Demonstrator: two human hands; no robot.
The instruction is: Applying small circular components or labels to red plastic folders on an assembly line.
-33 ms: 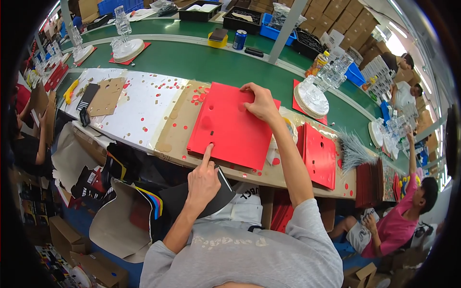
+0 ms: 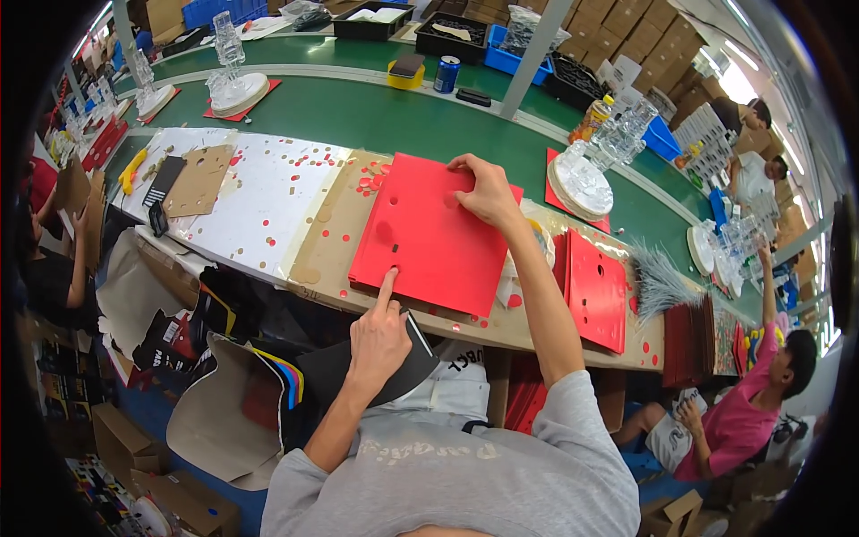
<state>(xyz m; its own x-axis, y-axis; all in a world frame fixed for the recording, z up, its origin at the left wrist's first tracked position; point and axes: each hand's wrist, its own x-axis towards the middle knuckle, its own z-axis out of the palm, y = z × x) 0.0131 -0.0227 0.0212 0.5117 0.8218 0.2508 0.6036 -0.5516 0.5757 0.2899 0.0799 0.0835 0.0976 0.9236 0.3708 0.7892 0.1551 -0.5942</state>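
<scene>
A long, pale-edged green worktop (image 2: pixel 385 116) curves across twelve o'clock (the fisheye bends it), and a grey metal post (image 2: pixel 533 67) rises at one o'clock. Brown cardboard boxes (image 2: pixel 622 27) stand stacked behind, also at one, while strip lights (image 2: pixel 740 57) glow at two. Blue floor (image 2: pixel 253 507) shows at seven o'clock.

Bright red across the stack (image 2: pixel 438 234). White on the board (image 2: pixel 242 222) left of the stack, speckled with red and tan dots (image 2: pixel 270 242). Deep green along the belt (image 2: pixel 331 107) behind the stack, blue on the can (image 2: pixel 446 74) and yellow on the tub (image 2: pixel 405 81) there. Silvery grey through the tuft (image 2: pixel 662 282) right of the stack. Pale grey on the shirt (image 2: pixel 501 479) below the stack.
</scene>
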